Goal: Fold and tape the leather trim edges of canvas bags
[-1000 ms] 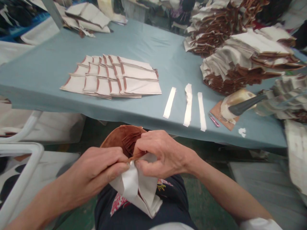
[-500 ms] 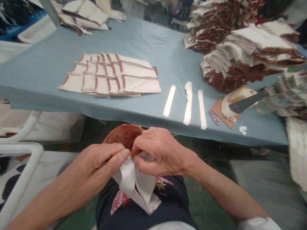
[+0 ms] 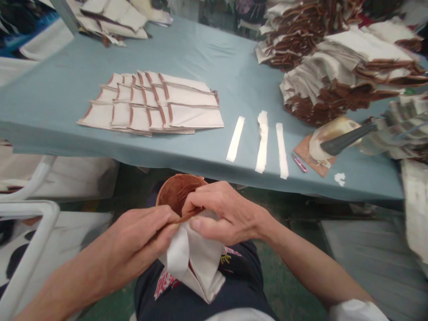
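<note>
Over my lap, both hands pinch one piece of brown leather with white lining [image 3: 192,263]. My left hand [image 3: 140,238] is closed on its left edge, thumb pressed against the fingers. My right hand [image 3: 222,214] is closed on the top edge, where the brown fringed part [image 3: 177,191] curls up behind the fingers. The white lining hangs down between my wrists.
A blue-covered table [image 3: 207,58] stands ahead. On it lie a fanned row of white pieces with brown trim [image 3: 150,104], three white strips [image 3: 262,142], a pink tool [image 3: 298,162], a brush on a brown pad [image 3: 329,140] and tall piles of pieces [image 3: 337,67]. A white frame [image 3: 30,240] stands at left.
The brown part has curled rounder and shifted slightly right. My fingers have regripped the edge. The view has dipped a little.
</note>
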A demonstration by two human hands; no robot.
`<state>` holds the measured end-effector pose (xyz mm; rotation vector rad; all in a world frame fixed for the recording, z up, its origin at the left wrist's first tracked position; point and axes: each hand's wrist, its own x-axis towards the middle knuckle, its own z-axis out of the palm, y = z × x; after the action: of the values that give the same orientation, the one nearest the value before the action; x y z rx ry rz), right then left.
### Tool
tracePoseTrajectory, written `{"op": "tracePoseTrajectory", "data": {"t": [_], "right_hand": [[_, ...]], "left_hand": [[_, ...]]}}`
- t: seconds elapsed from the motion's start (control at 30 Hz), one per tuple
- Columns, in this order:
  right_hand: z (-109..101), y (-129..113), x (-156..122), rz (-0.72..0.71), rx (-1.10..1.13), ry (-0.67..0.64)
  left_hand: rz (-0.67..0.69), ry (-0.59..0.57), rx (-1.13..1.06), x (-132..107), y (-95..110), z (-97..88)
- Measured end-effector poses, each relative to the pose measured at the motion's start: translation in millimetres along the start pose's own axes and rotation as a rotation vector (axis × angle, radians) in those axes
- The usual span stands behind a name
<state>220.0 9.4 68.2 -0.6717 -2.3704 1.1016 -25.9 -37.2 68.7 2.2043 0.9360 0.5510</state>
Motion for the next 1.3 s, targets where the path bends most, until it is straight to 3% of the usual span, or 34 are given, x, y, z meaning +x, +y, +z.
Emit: {"op": "tracePoseTrajectory", "data": {"t": [0.1,0.27,0.53,0.8,1.03,1.2,1.3], "right_hand": [[-4,-7,3,0.031,-0.081,-0.073],[1,-6,9,0.038,-0.2,-0.048],[15,5,-2,-0.202,-0.393,0.047],[15,-3,-13,-0.157,-0.099,0.122],[16,2,-7,-0.034,0.092,0.243],[-3,2,2,0.048,0.28,0.08],[-8,-2,6,0.083,0.222,0.006]], "left_hand": [[0.01,-0.005,0.02,-1,0,-0.4],[0.001,0.022,0.014,4,0,-0.3],[-0.086,-0.004,-0.229,7,-1,6.7],[0.013,0.059,-0.203,5,1,13.6],[0.113,0.123,-0.086,9,-10,6.0],[0.075,0.053,-0.139,21,-9,-5.4],[0.032,0.014,-0.167,23,-3,-8.7]]}}
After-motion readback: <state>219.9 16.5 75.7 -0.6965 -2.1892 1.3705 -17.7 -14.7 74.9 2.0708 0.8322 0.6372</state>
